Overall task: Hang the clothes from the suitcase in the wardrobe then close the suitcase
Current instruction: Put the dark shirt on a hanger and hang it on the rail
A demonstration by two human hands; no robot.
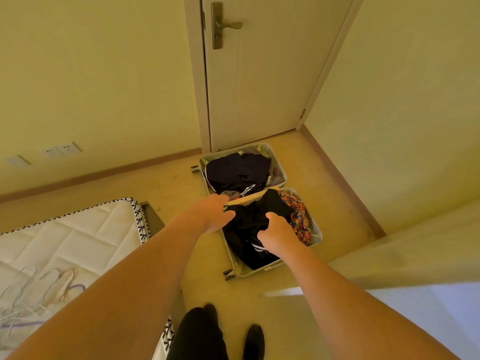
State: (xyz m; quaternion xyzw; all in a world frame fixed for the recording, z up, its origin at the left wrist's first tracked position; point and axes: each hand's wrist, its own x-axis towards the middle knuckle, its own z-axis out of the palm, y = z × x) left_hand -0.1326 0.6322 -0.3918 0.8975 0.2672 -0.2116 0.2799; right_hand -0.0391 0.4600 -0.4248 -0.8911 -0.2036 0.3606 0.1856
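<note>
While you stand over the one open suitcase (278,270) at the centre of the frame, both its halves lie flat on the floor in front of the closed door (259,81). Two wheels show on its left side, one at each half.

Your left hand (210,215) reaches out at the left edge of the nearer half, fingers loosely extended, their tips at the black garment (249,224); you cannot tell from this angle whether they grip it. Your right hand (276,232) sits over the same black garment with thumb and fingers curled toward the cloth, apparently pinching it.

The nearer half holds that black garment with white stripes and one bright patterned piece (298,216) along its right side. The farther half holds a dark navy pile (237,170), also white-striped, with some grey cloth beside it.

At the lower left of the frame, one quilted mattress (65,229) carries a loose heap of thin wire hangers (33,289); they overlap too much to count. Your two dark shoes (253,341) show at the bottom centre. Three wall sockets (62,149) sit at the left edge.
</note>
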